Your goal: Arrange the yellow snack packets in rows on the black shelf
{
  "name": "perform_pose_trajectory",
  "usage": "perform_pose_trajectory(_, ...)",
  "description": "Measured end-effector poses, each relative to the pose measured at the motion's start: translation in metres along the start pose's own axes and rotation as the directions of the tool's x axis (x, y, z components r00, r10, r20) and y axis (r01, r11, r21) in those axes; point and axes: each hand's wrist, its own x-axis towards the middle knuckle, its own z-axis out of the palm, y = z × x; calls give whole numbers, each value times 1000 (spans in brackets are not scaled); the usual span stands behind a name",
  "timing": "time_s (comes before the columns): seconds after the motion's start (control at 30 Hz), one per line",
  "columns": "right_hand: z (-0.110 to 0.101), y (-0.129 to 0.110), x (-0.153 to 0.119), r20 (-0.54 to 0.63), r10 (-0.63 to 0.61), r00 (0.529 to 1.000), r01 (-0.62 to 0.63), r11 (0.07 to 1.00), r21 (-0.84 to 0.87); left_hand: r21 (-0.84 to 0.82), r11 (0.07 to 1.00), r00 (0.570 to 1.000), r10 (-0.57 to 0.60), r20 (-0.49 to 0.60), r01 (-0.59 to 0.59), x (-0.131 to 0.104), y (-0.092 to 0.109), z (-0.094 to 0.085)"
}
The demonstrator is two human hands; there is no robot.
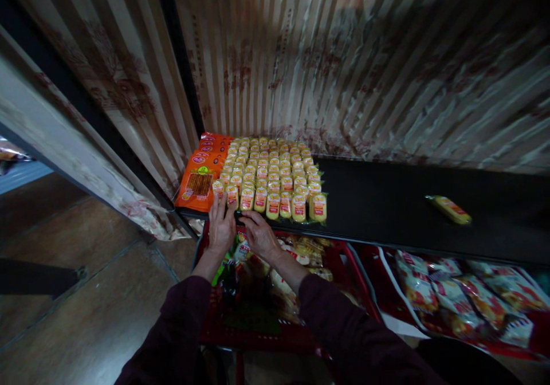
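Observation:
Many small yellow wrapped packs (272, 206) stand in tight rows on the black shelf (369, 201). My left hand (222, 224) lies against the front packs at the left end, its fingers spread and touching them. Just right of it, at the shelf's front edge, my right hand (256, 230) has its fingers bent together near a small dark thing; what they hold, if anything, is hidden. Orange flat packets (199, 181) lean at the left end beside the rows. One single yellow pack (450, 209) lies on its side farther right.
Below the shelf, a red basket (367, 287) holds mixed packaged food. Another red container to the right holds white and red bags (455, 296). A patterned curtain (322, 58) hangs behind the shelf, and a dark metal post (178, 47) rises at its left end.

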Motion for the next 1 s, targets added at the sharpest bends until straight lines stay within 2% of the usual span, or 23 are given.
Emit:
perform_pose_trajectory(0.3,-5,-1,-2,6,-22,1000,22,999,-42,-7,1000,999,7,54,-7,-3,6,1)
perform_pose_trajectory(0.67,-5,0,-5,23,-27,999,28,999,-47,-60,998,999,-14,40,17,-4,8,2)
perform_pose_trajectory(1.0,-5,1,-8,25,-14,1000,15,1000,-19,-57,998,1000,20,15,-19,-3,9,0)
